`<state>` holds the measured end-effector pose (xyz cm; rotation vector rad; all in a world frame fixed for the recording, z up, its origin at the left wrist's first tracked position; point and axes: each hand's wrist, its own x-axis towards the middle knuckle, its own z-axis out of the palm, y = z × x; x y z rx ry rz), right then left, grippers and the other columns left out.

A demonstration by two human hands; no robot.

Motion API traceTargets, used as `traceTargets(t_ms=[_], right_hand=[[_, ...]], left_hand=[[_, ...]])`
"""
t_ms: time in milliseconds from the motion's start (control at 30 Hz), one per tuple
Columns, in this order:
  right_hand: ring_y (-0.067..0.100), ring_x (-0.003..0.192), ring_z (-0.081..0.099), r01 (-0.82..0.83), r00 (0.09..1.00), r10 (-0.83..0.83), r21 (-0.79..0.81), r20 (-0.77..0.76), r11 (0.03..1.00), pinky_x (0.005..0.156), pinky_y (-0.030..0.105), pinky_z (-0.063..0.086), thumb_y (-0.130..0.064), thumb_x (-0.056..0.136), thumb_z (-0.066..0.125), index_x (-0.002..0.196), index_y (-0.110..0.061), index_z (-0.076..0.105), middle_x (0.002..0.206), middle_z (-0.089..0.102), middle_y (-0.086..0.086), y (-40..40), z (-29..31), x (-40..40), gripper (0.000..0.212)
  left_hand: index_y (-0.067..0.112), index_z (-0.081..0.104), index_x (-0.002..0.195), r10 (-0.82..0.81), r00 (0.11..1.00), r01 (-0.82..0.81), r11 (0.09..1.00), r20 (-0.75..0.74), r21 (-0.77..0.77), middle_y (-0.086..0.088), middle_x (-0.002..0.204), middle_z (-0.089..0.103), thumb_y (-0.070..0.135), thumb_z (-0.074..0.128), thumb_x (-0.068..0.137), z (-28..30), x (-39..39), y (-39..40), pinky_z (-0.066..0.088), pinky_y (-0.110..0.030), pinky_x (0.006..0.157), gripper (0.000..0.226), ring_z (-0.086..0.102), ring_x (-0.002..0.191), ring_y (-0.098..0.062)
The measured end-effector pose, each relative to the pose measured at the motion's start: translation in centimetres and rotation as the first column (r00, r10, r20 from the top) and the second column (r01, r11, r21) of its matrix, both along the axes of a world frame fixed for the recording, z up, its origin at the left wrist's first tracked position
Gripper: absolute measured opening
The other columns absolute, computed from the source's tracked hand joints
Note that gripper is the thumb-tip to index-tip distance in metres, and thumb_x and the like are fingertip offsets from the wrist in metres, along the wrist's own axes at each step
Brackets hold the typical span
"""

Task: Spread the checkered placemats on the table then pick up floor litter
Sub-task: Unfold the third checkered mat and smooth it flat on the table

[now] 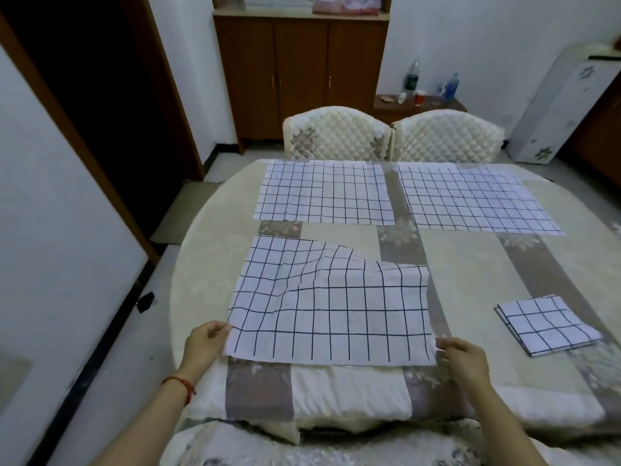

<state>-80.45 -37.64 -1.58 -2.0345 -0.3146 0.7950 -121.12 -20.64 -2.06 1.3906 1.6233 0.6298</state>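
Two checkered placemats (325,193) (470,200) lie flat at the far side; a third (332,307) lies rumpled nearby; a folded one (547,324) lies right.

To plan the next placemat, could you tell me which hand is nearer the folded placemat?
Right. The right hand lies left of the folded placemat; the left hand is far across the table.

2 mats (324,193) far side of table (470,264), 1 near, folded stack (547,326) rt.
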Motion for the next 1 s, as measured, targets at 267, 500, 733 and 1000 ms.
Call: traceTargets(t_ms=[267, 500, 733, 1000], right_hand=[[0.025, 0.064, 0.057, 0.134, 0.979, -0.121, 0.065, -0.165, 0.989, 0.051, 0.025, 0.046, -0.023, 0.092, 0.048, 0.09, -0.004, 0.062, 0.082, 0.063, 0.017, 5.2, 0.4, 0.3, 0.024], [0.029, 0.075, 0.052, 0.095, 0.993, -0.089, -0.074, 0.073, 0.993, 0.064, 0.031, 0.039, -0.032, 0.09, 0.049, 0.078, -0.004, 0.058, 0.081, 0.059, 0.017, 9.8, 0.1, 1.8, 0.032], [0.031, 0.073, 0.052, 0.062, 0.997, -0.055, -0.113, 0.058, 0.992, 0.073, 0.035, 0.042, -0.031, 0.085, 0.059, 0.086, 0.012, 0.063, 0.078, 0.057, 0.021, 12.7, -0.7, 1.6, 0.044], [0.026, 0.077, 0.05, 0.036, 0.997, -0.033, -0.037, 0.077, 0.999, 0.067, 0.029, 0.039, -0.016, 0.083, 0.061, 0.078, 0.001, 0.061, 0.074, 0.055, 0.01, 13.4, -0.8, 2.9, 0.018]], left_hand=[[-0.001, 0.059, 0.115, 0.017, 0.977, -0.013, 1.0, -0.211, 0.02, -0.022, 0.12, 0.061, 0.017, 0.052, 0.091, -0.2, 2.9, 5.3, 0.043, -0.039, 0.093, 0.032, 0.055, 0.11, -0.036], [-0.004, 0.052, 0.117, 0.032, 0.874, -0.045, 0.999, -0.485, -0.015, -0.03, 0.122, 0.045, 0.029, 0.057, 0.087, -2.0, 6.4, 9.3, 0.042, -0.048, 0.089, 0.044, 0.042, 0.113, -0.043], [-0.013, 0.047, 0.108, 0.143, 0.947, -0.189, 0.972, -0.289, -0.14, -0.029, 0.107, 0.053, 0.019, 0.065, 0.083, -2.2, 8.1, 11.1, 0.042, -0.037, 0.073, 0.044, 0.055, 0.089, -0.039], [0.005, 0.044, 0.053, 0.184, 0.979, -0.186, 0.982, -0.086, -0.016, -0.017, 0.053, 0.04, 0.012, 0.065, 0.082, -2.0, 6.6, 12.4, 0.031, -0.032, 0.053, 0.036, 0.041, 0.058, -0.032]])
